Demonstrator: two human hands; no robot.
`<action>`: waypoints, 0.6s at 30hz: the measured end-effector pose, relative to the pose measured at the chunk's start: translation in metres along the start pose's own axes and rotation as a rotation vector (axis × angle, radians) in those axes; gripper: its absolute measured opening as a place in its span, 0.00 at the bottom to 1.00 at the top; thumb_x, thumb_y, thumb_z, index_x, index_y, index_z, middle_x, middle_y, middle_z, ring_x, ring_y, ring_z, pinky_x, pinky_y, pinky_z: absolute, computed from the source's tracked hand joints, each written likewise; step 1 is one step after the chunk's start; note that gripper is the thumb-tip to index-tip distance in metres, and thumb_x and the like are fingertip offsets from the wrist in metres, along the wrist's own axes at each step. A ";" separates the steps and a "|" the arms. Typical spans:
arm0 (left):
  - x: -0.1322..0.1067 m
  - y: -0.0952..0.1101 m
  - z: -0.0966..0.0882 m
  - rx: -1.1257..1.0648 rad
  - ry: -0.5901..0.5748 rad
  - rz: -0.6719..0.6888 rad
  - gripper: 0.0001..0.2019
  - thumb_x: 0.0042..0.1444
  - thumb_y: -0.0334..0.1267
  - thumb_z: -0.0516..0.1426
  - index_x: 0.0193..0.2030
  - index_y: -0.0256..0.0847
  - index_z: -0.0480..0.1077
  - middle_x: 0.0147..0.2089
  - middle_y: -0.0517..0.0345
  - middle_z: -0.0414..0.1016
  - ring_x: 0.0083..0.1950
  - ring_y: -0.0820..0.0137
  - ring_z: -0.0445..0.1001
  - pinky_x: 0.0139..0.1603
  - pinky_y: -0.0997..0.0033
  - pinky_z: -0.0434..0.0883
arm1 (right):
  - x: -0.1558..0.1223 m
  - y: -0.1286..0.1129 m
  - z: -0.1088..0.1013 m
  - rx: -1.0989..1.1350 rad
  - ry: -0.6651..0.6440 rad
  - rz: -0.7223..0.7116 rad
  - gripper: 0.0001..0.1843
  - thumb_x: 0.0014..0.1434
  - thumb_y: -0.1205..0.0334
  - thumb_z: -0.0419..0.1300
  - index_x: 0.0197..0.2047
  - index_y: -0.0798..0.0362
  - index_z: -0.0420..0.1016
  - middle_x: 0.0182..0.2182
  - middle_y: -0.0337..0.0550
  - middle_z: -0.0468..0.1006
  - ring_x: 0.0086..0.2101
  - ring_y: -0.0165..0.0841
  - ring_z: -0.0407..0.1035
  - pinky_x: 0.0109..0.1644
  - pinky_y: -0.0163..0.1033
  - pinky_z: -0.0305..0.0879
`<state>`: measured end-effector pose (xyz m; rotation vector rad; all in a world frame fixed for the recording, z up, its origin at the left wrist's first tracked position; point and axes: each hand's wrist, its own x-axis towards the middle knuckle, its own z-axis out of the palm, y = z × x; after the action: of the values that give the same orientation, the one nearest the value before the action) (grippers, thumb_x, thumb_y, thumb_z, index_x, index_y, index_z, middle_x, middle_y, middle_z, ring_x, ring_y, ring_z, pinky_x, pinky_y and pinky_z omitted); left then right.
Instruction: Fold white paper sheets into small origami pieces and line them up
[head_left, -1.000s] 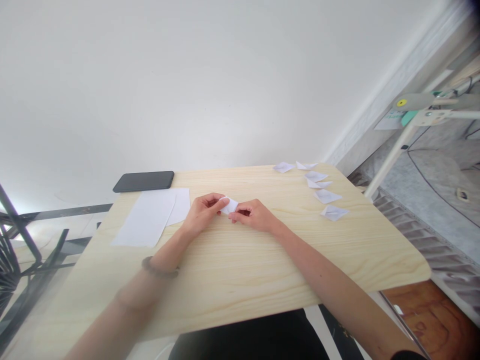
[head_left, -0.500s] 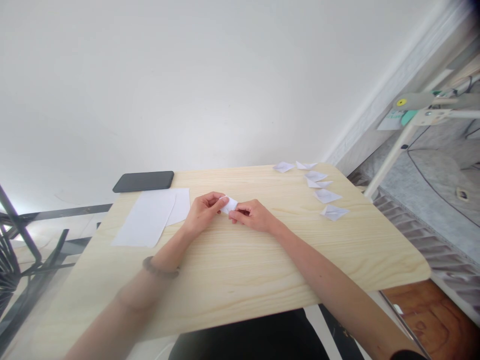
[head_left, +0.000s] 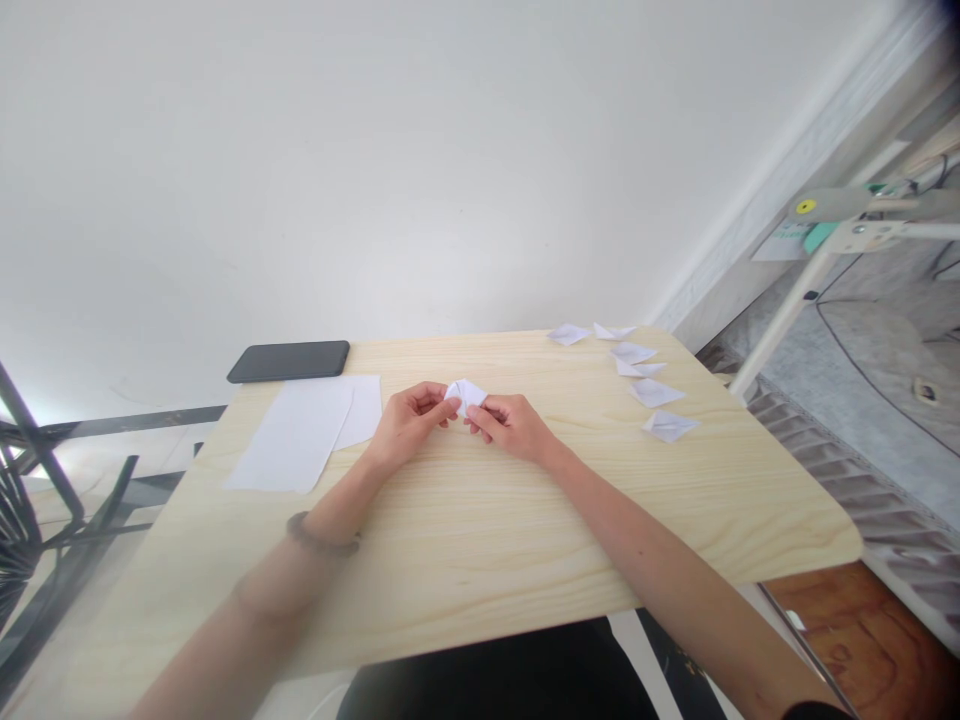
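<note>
A small piece of folded white paper (head_left: 466, 392) is held up between both hands over the middle of the table. My left hand (head_left: 411, 420) pinches its left side between thumb and fingers. On the right side, my right hand (head_left: 514, 425) grips the lower right edge in the same way. Creases show on the paper's near face; its far side is hidden. Several folded white paper boats (head_left: 669, 426) lie along the table's right side. Flat white paper sheets (head_left: 289, 440) rest to the left of my left hand, partly overlapping.
A black phone (head_left: 289, 361) lies at the table's back left corner, just behind the sheets. The pale wooden table (head_left: 465, 560) meets a white wall (head_left: 450, 180) at its back. A white metal frame (head_left: 780, 320) stands beyond the right edge.
The folded paper has turned and shows a wider, more spread face. My right hand's fingers have shifted slightly on it, and both hands still hold it.
</note>
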<state>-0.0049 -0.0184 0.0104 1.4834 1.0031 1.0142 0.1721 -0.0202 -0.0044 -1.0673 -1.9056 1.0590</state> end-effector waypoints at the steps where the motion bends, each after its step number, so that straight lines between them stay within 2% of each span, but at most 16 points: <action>1: 0.000 0.000 0.000 0.007 0.000 0.005 0.15 0.47 0.45 0.58 0.34 0.34 0.69 0.30 0.56 0.71 0.30 0.73 0.68 0.33 0.72 0.66 | 0.000 -0.001 0.000 -0.016 0.022 -0.007 0.18 0.57 0.51 0.49 0.28 0.58 0.69 0.20 0.39 0.71 0.19 0.24 0.63 0.24 0.29 0.60; 4: 0.000 0.000 -0.001 0.016 -0.024 0.012 0.14 0.47 0.45 0.58 0.34 0.35 0.69 0.31 0.56 0.71 0.31 0.73 0.68 0.33 0.73 0.66 | 0.000 -0.002 -0.001 -0.059 0.082 -0.033 0.19 0.58 0.51 0.47 0.26 0.57 0.67 0.16 0.36 0.67 0.18 0.23 0.62 0.25 0.29 0.59; 9: -0.001 0.001 0.001 0.027 -0.045 -0.015 0.13 0.48 0.44 0.58 0.34 0.35 0.68 0.29 0.58 0.70 0.29 0.74 0.67 0.32 0.73 0.66 | -0.001 -0.001 -0.002 -0.077 0.074 -0.059 0.20 0.58 0.52 0.47 0.24 0.56 0.66 0.15 0.36 0.66 0.18 0.23 0.62 0.25 0.29 0.58; 15: -0.002 0.002 0.003 0.033 -0.096 -0.028 0.14 0.49 0.44 0.56 0.38 0.35 0.68 0.37 0.52 0.72 0.37 0.69 0.69 0.35 0.70 0.67 | 0.000 0.000 -0.002 -0.056 0.090 -0.021 0.19 0.57 0.50 0.48 0.26 0.56 0.65 0.16 0.35 0.66 0.18 0.24 0.62 0.25 0.29 0.58; 18: -0.003 0.001 0.004 0.040 -0.095 -0.041 0.15 0.47 0.44 0.58 0.37 0.35 0.67 0.37 0.52 0.72 0.37 0.68 0.70 0.36 0.68 0.67 | 0.001 0.001 -0.001 -0.057 0.092 -0.007 0.19 0.57 0.50 0.48 0.25 0.56 0.65 0.16 0.36 0.66 0.18 0.24 0.62 0.25 0.29 0.58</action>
<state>-0.0020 -0.0221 0.0103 1.5233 0.9871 0.8911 0.1727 -0.0191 -0.0048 -1.1212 -1.8748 0.9400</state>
